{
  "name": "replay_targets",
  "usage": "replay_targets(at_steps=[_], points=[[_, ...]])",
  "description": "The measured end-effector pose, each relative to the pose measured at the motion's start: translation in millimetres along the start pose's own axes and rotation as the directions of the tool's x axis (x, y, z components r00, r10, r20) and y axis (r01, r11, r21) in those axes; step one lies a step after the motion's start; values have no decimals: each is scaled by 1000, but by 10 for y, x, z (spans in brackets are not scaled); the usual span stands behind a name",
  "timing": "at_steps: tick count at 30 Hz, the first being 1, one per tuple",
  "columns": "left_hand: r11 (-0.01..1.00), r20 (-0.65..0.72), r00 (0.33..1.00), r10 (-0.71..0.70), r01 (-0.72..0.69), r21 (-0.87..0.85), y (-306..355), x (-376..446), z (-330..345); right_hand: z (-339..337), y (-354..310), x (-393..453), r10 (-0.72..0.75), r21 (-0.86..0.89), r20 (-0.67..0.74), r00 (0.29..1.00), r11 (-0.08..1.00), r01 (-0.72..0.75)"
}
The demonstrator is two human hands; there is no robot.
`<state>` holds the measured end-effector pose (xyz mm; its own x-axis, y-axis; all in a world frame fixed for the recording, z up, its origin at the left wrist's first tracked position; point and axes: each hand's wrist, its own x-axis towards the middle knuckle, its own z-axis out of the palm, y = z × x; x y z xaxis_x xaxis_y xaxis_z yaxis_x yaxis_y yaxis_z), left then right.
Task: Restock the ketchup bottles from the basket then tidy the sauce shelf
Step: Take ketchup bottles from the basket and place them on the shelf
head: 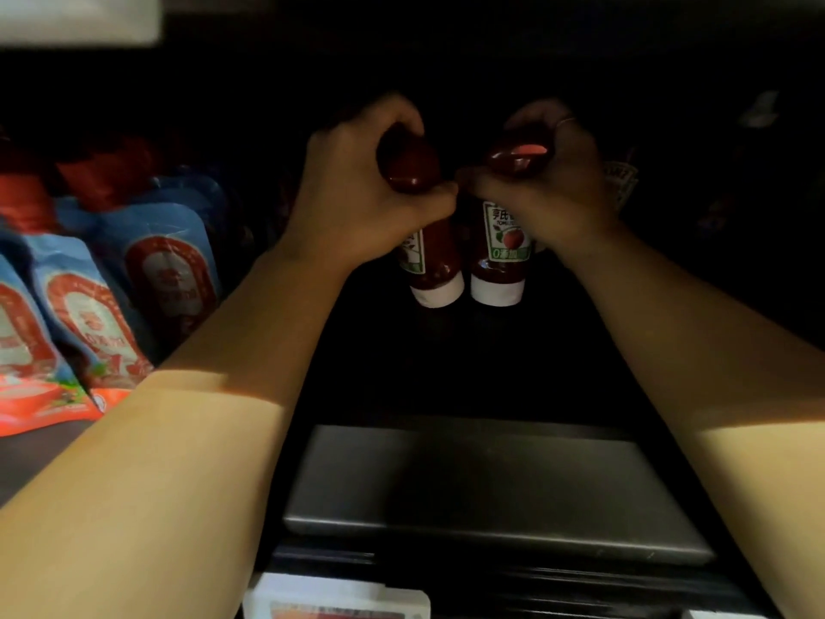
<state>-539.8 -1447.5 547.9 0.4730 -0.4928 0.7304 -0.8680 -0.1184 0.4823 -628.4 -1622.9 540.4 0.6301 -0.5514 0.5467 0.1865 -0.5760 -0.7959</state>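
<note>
Both forearms extend from the lower corners of the frame toward the upper centre, into a dark shelf recess. The left hand [370,189] is wrapped around the upper body of the left ketchup bottle [428,261], fingers curled over its rounded red end, thumb across the front. The right hand [549,185] grips the right ketchup bottle [500,256] in the same manner, and a ring is visible on one finger. The two hands sit side by side, with thumb tips touching or nearly touching between the bottles. Both bottles are oriented cap-down, white caps toward the bottom of the frame, and stand just beside each other at centre frame; the left one tilts slightly. Whether the caps rest on the shelf surface cannot be determined in the low light. A grey shelf panel [491,493] occupies the lower centre. Blue and red sauce pouches [134,283] stand in rows at the left edge. White price tags [339,600] run along the bottom edge.
</note>
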Motion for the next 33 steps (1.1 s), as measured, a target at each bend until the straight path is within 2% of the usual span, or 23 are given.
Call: replay_targets(at_steps=[4,8,11,13,16,20,25,29,33], points=[[999,43,998,-40,40,-12,-4,3,-20,-124,84,-12,65,89,-47,997,994,-61],[999,50,998,-48,49,-22,-2,45,-24,-129,155,-22,56,110,-69,996,993,-48],[999,48,998,-32,30,36,14,139,-28,-81,164,-20,-14,75,-72,997,997,19],[995,72,997,-10,2,103,13,216,-3,-36,181,-31,-96,22,-91,991,995,99],[973,129,992,8,-37,226,-16,342,86,18,237,-24,-143,27,-113,983,989,147],[969,139,990,-18,-17,247,-98,404,280,46,363,-11,-157,54,-58,986,986,160],[901,173,980,-98,13,434,-137,358,387,30,498,-55,-157,132,46,987,980,150],[935,171,978,-122,56,349,-157,293,318,-5,577,-29,-124,116,88,988,987,113],[972,65,992,-109,93,218,-258,182,332,38,597,-44,-85,61,45,995,995,83]])
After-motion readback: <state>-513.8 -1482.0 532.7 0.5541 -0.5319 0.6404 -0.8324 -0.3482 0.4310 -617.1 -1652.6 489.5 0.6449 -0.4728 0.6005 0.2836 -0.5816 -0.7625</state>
